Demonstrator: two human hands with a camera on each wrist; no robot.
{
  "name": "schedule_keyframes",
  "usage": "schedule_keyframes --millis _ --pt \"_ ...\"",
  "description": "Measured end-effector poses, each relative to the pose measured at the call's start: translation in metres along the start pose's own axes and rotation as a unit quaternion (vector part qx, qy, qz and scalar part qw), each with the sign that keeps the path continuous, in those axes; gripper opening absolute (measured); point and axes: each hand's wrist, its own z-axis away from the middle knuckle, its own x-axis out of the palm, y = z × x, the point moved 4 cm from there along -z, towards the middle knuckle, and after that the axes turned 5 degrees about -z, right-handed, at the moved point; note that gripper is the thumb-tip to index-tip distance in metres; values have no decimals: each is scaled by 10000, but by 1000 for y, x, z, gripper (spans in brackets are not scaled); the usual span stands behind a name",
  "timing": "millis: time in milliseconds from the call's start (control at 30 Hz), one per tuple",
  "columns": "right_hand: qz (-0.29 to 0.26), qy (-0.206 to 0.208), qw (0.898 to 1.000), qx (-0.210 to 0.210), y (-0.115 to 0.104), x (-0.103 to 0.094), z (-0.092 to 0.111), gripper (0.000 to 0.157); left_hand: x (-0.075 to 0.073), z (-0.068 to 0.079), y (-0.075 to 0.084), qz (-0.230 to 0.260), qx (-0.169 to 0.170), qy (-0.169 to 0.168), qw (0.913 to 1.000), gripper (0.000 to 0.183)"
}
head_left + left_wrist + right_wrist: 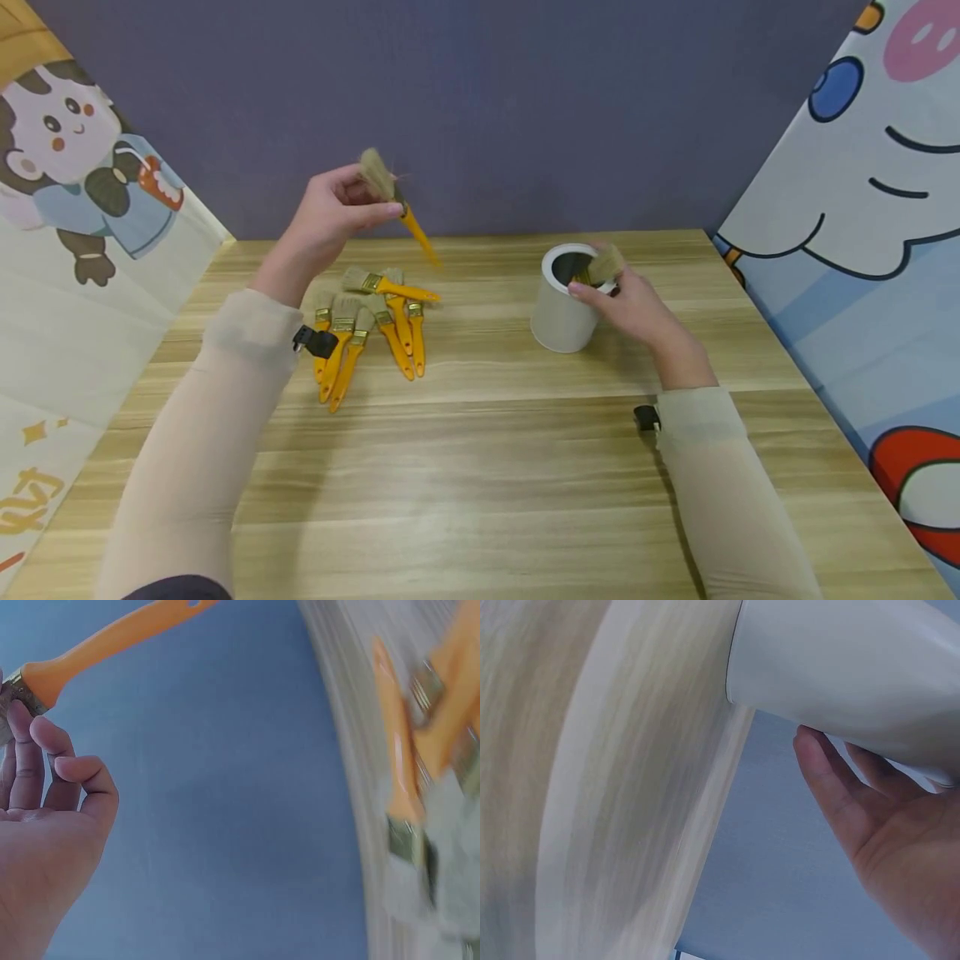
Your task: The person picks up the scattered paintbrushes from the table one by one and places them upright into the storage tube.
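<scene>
While the left hand [337, 212] pinches an orange-handled paintbrush with a metal ferrule and pale bristles [422, 235] up in the air, between 10 and 11 o'clock of head-view centre, the right hand [626, 304] is at 3 o'clock, on a white cylindrical can with a dark interior [561, 325]. Left thumb and fingers clamp at the ferrule; bristles point to 11, handle hangs toward 5. Right hand is clamped on the can: fingers along the outer wall in the right wrist view, thumb at the rim in the head view. A second pale-bristled brush [606, 264] sits in the can, bristles up, leaning toward 2 o'clock over the rim near the right thumb; can't tell if the thumb touches it.

Between 8 and 9 o'clock, a loose heap of orange-handled paintbrushes [382, 317] lies on the wood-grain tabletop [480, 467], some overlapping, one crosswise on top.

Risks, my judgement: the pinch looks light and near the bristle end, so the long handle could swing or slip out. If lowered at that slant, the handle end could catch the can's rim or knock the leaning brush. Uneven pull from the right hand could tip the can. A low left arm might scatter the heap, especially the crosswise brush.
</scene>
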Motion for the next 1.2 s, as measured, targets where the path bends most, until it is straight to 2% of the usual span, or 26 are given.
schedule_keyframes --millis 333,467,733,1000,1200 --pt "33 -89 10000 2 1 0 1 87 50 -26 12 -359 89 -382 9986 35" --pt "33 -47 10000 -10 2 0 0 87 65 -33 16 -437 174 -528 9975 30" --pt "-8 -41 10000 -81 2 0 0 85 92 -44 23 -757 69 -726 9945 31" --pt "-56 -123 9999 -48 1 0 0 85 130 -57 31 -711 390 -987 9918 37" --pt "-70 -153 9999 -40 1 0 -1 86 159 -65 36 -1225 431 -1079 9856 41"
